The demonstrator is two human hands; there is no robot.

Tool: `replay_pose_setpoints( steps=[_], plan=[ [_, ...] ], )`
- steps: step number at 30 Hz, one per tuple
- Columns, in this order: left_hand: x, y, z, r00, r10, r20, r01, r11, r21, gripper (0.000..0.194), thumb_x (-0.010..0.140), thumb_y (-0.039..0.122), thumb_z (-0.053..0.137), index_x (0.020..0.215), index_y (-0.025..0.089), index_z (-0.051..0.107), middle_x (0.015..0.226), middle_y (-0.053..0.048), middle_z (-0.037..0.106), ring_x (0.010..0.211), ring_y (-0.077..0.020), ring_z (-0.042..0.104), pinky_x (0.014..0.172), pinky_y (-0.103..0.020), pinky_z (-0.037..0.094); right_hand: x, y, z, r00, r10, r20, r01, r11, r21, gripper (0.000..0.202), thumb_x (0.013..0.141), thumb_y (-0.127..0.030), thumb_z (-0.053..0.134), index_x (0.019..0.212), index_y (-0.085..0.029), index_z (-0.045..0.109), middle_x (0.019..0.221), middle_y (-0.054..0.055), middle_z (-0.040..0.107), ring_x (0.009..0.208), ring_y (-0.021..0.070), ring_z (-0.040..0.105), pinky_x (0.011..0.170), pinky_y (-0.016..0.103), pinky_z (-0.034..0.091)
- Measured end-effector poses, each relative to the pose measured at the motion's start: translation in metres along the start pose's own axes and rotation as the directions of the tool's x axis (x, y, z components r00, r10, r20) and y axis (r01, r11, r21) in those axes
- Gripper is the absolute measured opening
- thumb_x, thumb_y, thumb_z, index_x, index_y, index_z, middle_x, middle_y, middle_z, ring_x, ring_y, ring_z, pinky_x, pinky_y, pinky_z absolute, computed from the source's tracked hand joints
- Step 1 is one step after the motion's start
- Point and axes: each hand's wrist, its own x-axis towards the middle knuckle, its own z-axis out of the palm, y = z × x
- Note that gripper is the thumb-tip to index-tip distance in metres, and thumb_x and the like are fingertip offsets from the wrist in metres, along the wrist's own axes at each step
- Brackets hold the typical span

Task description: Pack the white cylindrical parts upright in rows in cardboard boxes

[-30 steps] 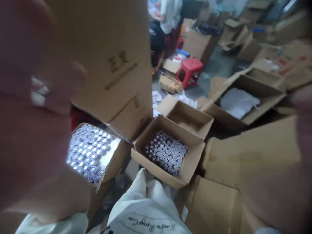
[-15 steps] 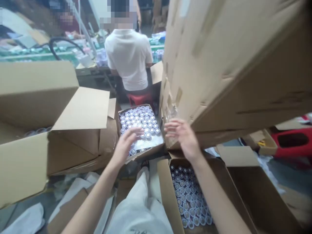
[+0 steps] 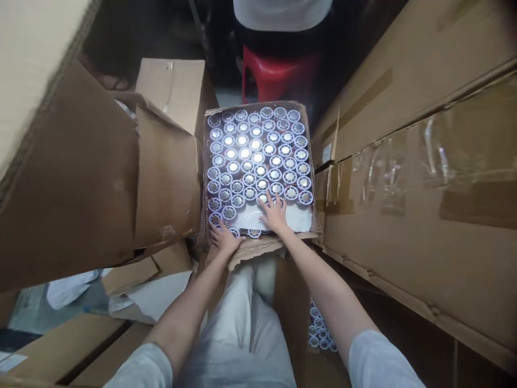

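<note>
An open cardboard box [image 3: 258, 248] with a torn front edge stands before my legs, filled with rows of round purple-rimmed pieces [image 3: 260, 171] with shiny silver centres. My left hand [image 3: 226, 239] is at the near left corner of the box, fingers spread over the pieces there. Over the front rows lies my right hand [image 3: 275, 215], its fingers apart and their tips at a silver-centred piece. Beneath and beside that hand, a white sheet [image 3: 297, 215] covers part of the near side. Neither hand appears to hold anything.
Large cartons [image 3: 404, 178] form a wall on the right. Open cartons [image 3: 167, 178] crowd the left. Behind the box is a red stool [image 3: 278, 73] with a person in a white shirt [image 3: 283, 13]. More round pieces [image 3: 321, 326] lie low at right.
The view has tilted down and come closer to the box. Both hands, earlier raised in the air, have come down onto its contents.
</note>
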Motion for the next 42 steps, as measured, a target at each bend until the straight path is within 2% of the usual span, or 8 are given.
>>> replay_pose_setpoints(
  steps=[8,15,20,26,30,34,37,42],
  plan=[
    [0.002,-0.017,0.001,0.978,0.136,-0.160,-0.116,0.984,0.133,0.107,0.049,0.061,0.077,0.130,0.008,0.034,0.135,-0.025,0.031,0.118,-0.0374,0.039,0.094,-0.046,0.039,0.000,0.009,0.025,1.000,-0.014,-0.025,0.015,0.999,0.031,0.044,0.084,-0.034,0.058,0.127,-0.031,0.055,0.142,0.012,0.039,0.119,0.0354,0.035,0.095,0.055,0.029],
    [0.003,-0.019,-0.007,0.969,0.247,-0.010,-0.245,0.964,0.108,0.086,0.055,0.059,0.076,0.128,0.024,0.044,0.137,-0.017,0.025,0.125,-0.0369,0.036,0.097,-0.047,0.035,0.009,-0.001,0.035,0.987,-0.100,-0.128,0.103,0.995,0.015,0.040,0.088,-0.021,0.044,0.127,-0.022,0.050,0.150,0.009,0.030,0.138,0.0342,0.011,0.101,0.064,0.019],
    [0.007,-0.022,-0.020,0.942,0.332,0.052,-0.336,0.919,0.207,0.071,0.066,0.064,0.065,0.126,0.028,0.050,0.140,-0.017,0.026,0.119,-0.0373,0.041,0.091,-0.047,0.040,-0.016,0.017,0.035,0.964,-0.246,-0.099,0.245,0.969,-0.022,0.037,0.090,-0.015,0.038,0.122,-0.025,0.054,0.144,0.007,0.041,0.136,0.0286,0.023,0.104,0.057,0.019],
    [0.002,-0.020,-0.020,0.946,0.324,0.004,-0.314,0.913,0.262,0.064,0.076,0.064,0.053,0.128,0.028,0.049,0.132,-0.018,0.037,0.117,-0.0353,0.043,0.090,-0.047,0.040,-0.008,0.027,0.025,0.990,-0.142,0.011,0.142,0.989,-0.047,0.046,0.087,-0.026,0.049,0.133,-0.024,0.049,0.142,0.009,0.043,0.116,0.0328,0.038,0.091,0.047,0.034],
    [-0.001,-0.019,-0.017,0.935,0.341,0.094,-0.354,0.891,0.284,0.064,0.073,0.062,0.059,0.126,0.027,0.050,0.127,-0.016,0.043,0.119,-0.0355,0.042,0.091,-0.047,0.040,0.012,0.021,0.019,0.994,-0.105,-0.041,0.104,0.994,-0.042,0.060,0.084,-0.035,0.054,0.141,-0.027,0.039,0.144,0.007,0.039,0.121,0.0360,0.030,0.095,0.051,0.031],
    [0.005,-0.018,-0.016,0.924,0.339,0.175,-0.379,0.871,0.313,0.074,0.070,0.064,0.059,0.131,0.024,0.046,0.134,-0.016,0.043,0.127,-0.0423,0.031,0.096,-0.052,0.036,0.017,0.022,0.016,0.987,-0.157,-0.020,0.156,0.987,-0.026,0.058,0.084,-0.022,0.050,0.140,-0.028,0.040,0.143,0.005,0.042,0.127,0.0345,0.025,0.094,0.050,0.032],
    [0.013,-0.016,-0.020,0.898,0.359,0.254,-0.429,0.844,0.322,0.078,0.068,0.070,0.057,0.128,0.021,0.049,0.128,-0.018,0.048,0.120,-0.0433,0.039,0.093,-0.056,0.037,0.014,0.029,0.012,0.988,-0.152,-0.026,0.153,0.987,0.050,0.059,0.081,-0.014,0.046,0.139,-0.026,0.043,0.139,0.005,0.046,0.125,0.0315,0.031,0.096,0.046,0.034],
    [0.032,-0.021,-0.027,0.795,0.439,0.418,-0.565,0.788,0.246,0.073,0.070,0.055,0.066,0.132,0.023,0.044,0.133,-0.017,0.044,0.117,-0.0378,0.046,0.093,-0.048,0.040,0.002,0.038,-0.009,0.983,-0.030,-0.183,0.090,0.939,0.331,0.058,0.083,-0.023,0.044,0.140,-0.022,0.038,0.136,0.009,0.047,0.124,0.0283,0.038,0.103,0.045,0.032]
  ],
)
